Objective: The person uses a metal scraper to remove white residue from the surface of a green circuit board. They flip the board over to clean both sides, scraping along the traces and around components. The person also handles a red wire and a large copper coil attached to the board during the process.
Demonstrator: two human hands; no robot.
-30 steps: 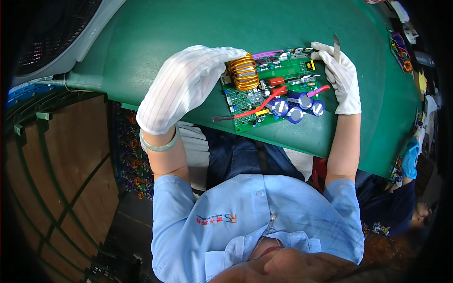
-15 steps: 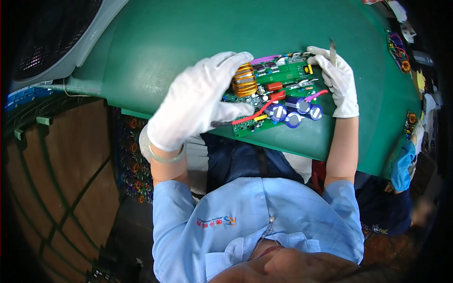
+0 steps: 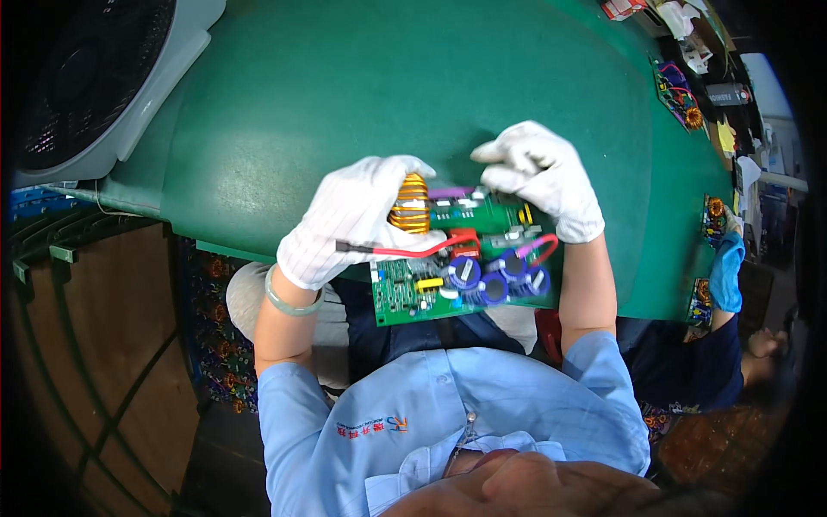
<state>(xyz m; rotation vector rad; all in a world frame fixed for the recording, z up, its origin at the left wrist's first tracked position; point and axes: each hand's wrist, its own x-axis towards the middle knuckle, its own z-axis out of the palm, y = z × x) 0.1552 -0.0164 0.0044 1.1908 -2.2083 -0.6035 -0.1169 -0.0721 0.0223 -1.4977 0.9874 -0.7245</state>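
My gloved left hand (image 3: pixel 340 215) is closed on the left end of a green circuit board (image 3: pixel 394 314), its fingers about a copper-wound coil (image 3: pixel 411 205). The board is held over the table's near edge. Along the thumb runs a red wire (image 3: pixel 405 253) with a dark end sleeve. Several purple-blue capacitors (image 3: pixel 493 289) stand on the near right of the board, beside a pink-tipped wire loop (image 3: pixel 543 246). Above the board's right end is my gloved right hand (image 3: pixel 547 185), fingers curled in; whatever they hold is hidden.
A large grey fan-like housing (image 3: pixel 146 95) stands at the table's left. More circuit boards (image 3: pixel 679 95) lie along the right side of the green table (image 3: pixel 284 95). At the far right, a co-worker's blue-sleeved arm (image 3: pixel 728 271) reaches over boards. A brown panel rack (image 3: pixel 103 345) stands lower left.
The board and my left hand have come nearer and to the left. My right hand has moved left and nearer; the thin metal blade-like tool that stuck up from it no longer shows.
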